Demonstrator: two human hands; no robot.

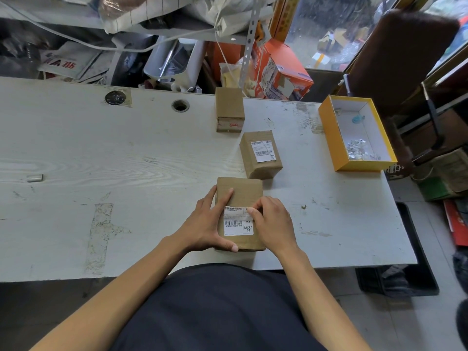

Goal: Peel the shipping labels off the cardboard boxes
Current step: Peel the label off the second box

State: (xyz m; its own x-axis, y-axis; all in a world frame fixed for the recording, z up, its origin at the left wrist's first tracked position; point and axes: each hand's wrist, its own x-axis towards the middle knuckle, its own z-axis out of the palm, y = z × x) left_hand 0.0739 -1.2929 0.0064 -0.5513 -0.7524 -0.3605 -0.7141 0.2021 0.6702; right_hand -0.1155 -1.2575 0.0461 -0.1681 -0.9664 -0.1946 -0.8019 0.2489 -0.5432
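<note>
While the left hand (205, 224) clasps the box (243, 192), the right hand's (274, 222) grip pinches its label (236, 224)

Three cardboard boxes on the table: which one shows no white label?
The farthest box, by the table's back edge. The middle box and the held box both show white labels.

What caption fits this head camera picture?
Left hand holds a cardboard box; right hand picks at its label.
</note>
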